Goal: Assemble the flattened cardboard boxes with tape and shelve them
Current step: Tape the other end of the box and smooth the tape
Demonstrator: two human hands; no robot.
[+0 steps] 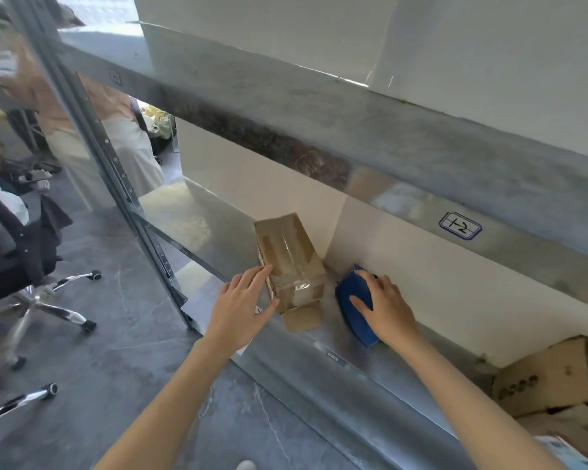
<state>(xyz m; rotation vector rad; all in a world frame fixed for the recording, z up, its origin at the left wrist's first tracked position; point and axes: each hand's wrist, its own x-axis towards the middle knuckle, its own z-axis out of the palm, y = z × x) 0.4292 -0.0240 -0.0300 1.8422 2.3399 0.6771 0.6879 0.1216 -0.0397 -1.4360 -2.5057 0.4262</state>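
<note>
- On the metal shelf, a small cardboard box lies on its side, taped along its top seam, with one end flap loose and pointing toward the shelf's front edge.
- Against the box's near left side, the left hand lies flat, fingers together and thumb reaching toward the flap; it looks like a steadying or nudging touch, not a lifted hold.
- Just beside the box on its right, a blue tape dispenser rests on the shelf, and the right hand covers it with fingers curled loosely over the top. Whether the fingers truly clamp it cannot be told.
- Keeping the dispenser near the box suits the open flap: that end probably needs one more strip before the box counts as finished.
- Behind both stands a pale wall panel, which gives the box a backstop when pushed in.
- Low on the right, other brown cartons sit in shadow; an office chair stands on the floor to the left.
</note>
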